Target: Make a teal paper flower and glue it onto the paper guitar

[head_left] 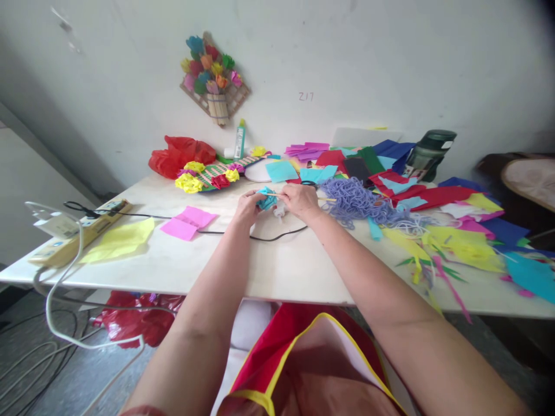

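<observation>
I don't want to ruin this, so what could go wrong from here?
The blue paper in your left hand might tear or crush against the stick. The stick's end, past your right hand, could snag the loose yarn. Your forearms might catch the black cord crossing the table.

Pale wall (373, 63), small reddish marking (306, 96); whitish table (165, 266); grey floor (87, 370); soft light.
</observation>
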`<act>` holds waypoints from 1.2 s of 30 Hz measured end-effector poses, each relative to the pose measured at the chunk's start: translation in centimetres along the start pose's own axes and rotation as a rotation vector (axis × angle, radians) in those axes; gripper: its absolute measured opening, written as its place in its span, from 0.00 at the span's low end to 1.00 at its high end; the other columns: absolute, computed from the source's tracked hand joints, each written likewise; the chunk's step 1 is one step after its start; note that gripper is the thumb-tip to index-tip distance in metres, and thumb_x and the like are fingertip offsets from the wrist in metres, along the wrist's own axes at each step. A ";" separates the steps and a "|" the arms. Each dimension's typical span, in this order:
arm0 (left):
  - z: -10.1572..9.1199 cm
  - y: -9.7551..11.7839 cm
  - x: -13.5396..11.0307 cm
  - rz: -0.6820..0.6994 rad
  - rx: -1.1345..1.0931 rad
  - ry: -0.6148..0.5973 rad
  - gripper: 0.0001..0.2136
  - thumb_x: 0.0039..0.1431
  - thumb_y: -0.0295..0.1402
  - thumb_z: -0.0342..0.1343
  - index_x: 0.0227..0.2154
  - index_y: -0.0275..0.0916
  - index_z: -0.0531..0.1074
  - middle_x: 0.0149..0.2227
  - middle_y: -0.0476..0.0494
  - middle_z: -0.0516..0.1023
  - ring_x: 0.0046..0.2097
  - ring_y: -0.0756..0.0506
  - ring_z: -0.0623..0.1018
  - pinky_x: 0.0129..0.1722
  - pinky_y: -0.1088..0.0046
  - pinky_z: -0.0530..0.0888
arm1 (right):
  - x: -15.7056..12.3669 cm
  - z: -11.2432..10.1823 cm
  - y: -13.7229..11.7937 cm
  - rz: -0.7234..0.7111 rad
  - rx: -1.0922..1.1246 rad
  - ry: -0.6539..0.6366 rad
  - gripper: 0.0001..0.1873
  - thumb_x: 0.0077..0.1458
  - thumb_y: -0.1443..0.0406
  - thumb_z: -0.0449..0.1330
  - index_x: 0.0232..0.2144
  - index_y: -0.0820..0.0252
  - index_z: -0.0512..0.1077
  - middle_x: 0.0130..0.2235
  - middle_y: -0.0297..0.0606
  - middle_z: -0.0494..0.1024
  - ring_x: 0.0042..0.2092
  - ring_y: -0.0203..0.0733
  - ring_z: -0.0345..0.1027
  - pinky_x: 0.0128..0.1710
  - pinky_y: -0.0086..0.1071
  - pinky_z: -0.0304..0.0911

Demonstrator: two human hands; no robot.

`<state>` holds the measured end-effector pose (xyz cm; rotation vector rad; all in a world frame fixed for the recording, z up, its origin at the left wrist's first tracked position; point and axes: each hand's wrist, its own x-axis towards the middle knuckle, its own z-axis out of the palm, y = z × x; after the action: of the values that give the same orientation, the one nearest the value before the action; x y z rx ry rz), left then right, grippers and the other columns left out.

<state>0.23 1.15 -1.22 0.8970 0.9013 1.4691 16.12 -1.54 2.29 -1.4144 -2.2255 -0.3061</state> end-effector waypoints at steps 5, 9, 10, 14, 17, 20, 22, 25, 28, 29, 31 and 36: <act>0.2 0.2 -0.1 -0.005 0.017 0.026 0.06 0.31 0.23 0.58 0.17 0.34 0.68 0.19 0.49 0.69 0.23 0.51 0.70 0.23 0.75 0.68 | -0.2 -0.3 -0.7 -0.027 -0.064 -0.001 0.13 0.59 0.63 0.52 0.37 0.62 0.74 0.40 0.41 0.77 0.40 0.43 0.69 0.31 0.32 0.48; 0.2 0.2 -0.1 -0.005 0.032 0.044 0.06 0.30 0.24 0.58 0.17 0.34 0.68 0.18 0.50 0.68 0.23 0.51 0.69 0.22 0.76 0.67 | -0.4 -0.6 -1.2 -0.069 -0.117 0.002 0.13 0.60 0.66 0.50 0.38 0.64 0.73 0.40 0.44 0.76 0.40 0.43 0.67 0.31 0.33 0.48; 0.1 0.2 -0.1 -0.005 0.035 0.045 0.06 0.30 0.24 0.58 0.17 0.34 0.68 0.18 0.50 0.68 0.23 0.51 0.69 0.22 0.76 0.67 | -0.4 -0.6 -1.3 -0.089 -0.134 0.009 0.13 0.60 0.66 0.49 0.38 0.64 0.73 0.40 0.45 0.76 0.40 0.44 0.67 0.32 0.33 0.48; 0.0 0.1 0.0 -0.012 0.063 0.053 0.07 0.30 0.25 0.59 0.19 0.34 0.70 0.18 0.50 0.68 0.22 0.52 0.68 0.21 0.76 0.66 | -0.5 -0.6 -1.5 -0.166 -0.189 0.030 0.14 0.60 0.69 0.47 0.38 0.66 0.72 0.39 0.48 0.75 0.40 0.45 0.65 0.33 0.33 0.48; -0.1 0.0 0.1 -0.010 0.078 0.063 0.07 0.30 0.25 0.59 0.19 0.34 0.70 0.17 0.51 0.68 0.22 0.52 0.68 0.21 0.77 0.66 | -0.5 -0.7 -1.8 -0.186 -0.210 0.023 0.15 0.59 0.71 0.46 0.39 0.66 0.72 0.39 0.49 0.75 0.41 0.45 0.66 0.33 0.34 0.49; -0.1 0.0 0.2 0.008 0.076 0.083 0.07 0.30 0.25 0.59 0.19 0.34 0.71 0.17 0.51 0.68 0.22 0.52 0.68 0.21 0.77 0.66 | -0.5 -1.0 -2.1 -0.159 -0.209 -0.016 0.15 0.59 0.71 0.45 0.40 0.65 0.72 0.40 0.48 0.75 0.41 0.45 0.67 0.33 0.34 0.50; -0.2 -0.1 0.2 0.035 0.070 0.101 0.07 0.30 0.25 0.59 0.20 0.34 0.71 0.18 0.51 0.69 0.22 0.52 0.68 0.22 0.76 0.66 | -0.5 -1.2 -2.2 -0.127 -0.196 -0.053 0.16 0.60 0.70 0.45 0.40 0.65 0.72 0.39 0.48 0.76 0.40 0.45 0.68 0.32 0.33 0.51; -0.4 -0.1 0.4 0.069 0.047 0.120 0.07 0.31 0.26 0.59 0.20 0.34 0.70 0.18 0.50 0.69 0.23 0.52 0.70 0.24 0.76 0.68 | -0.4 -1.5 -2.0 -0.085 -0.174 -0.086 0.17 0.62 0.66 0.45 0.40 0.64 0.72 0.38 0.49 0.77 0.38 0.46 0.70 0.32 0.33 0.52; -0.6 -0.1 0.7 0.065 -0.018 0.126 0.07 0.32 0.25 0.59 0.20 0.35 0.70 0.19 0.50 0.70 0.24 0.51 0.71 0.27 0.74 0.70 | -0.3 -1.6 -1.5 -0.036 -0.156 -0.089 0.18 0.62 0.63 0.46 0.41 0.63 0.73 0.38 0.49 0.78 0.39 0.47 0.71 0.33 0.33 0.54; -0.6 -0.1 0.8 0.057 -0.042 0.126 0.07 0.32 0.25 0.59 0.20 0.35 0.70 0.20 0.49 0.71 0.25 0.51 0.71 0.28 0.73 0.71 | -0.3 -1.7 -1.4 -0.018 -0.148 -0.086 0.18 0.61 0.62 0.46 0.41 0.62 0.74 0.38 0.48 0.78 0.39 0.47 0.72 0.34 0.33 0.55; -0.7 -0.1 1.0 0.040 -0.079 0.126 0.07 0.32 0.24 0.58 0.20 0.35 0.69 0.21 0.48 0.72 0.26 0.50 0.72 0.29 0.72 0.72 | -0.3 -1.8 -1.0 0.016 -0.132 -0.086 0.18 0.61 0.60 0.47 0.41 0.61 0.75 0.38 0.47 0.79 0.40 0.48 0.72 0.35 0.33 0.56; -0.9 -0.3 1.2 0.021 -0.086 0.133 0.07 0.33 0.24 0.59 0.19 0.36 0.68 0.21 0.48 0.71 0.26 0.49 0.73 0.28 0.72 0.72 | -0.2 -2.3 -0.5 0.088 -0.121 -0.110 0.19 0.61 0.58 0.48 0.41 0.61 0.76 0.40 0.48 0.79 0.43 0.49 0.71 0.39 0.35 0.58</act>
<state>-0.57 2.28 -1.82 0.7538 0.9208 1.5880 16.40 -2.88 4.16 -1.6240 -2.2564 -0.3454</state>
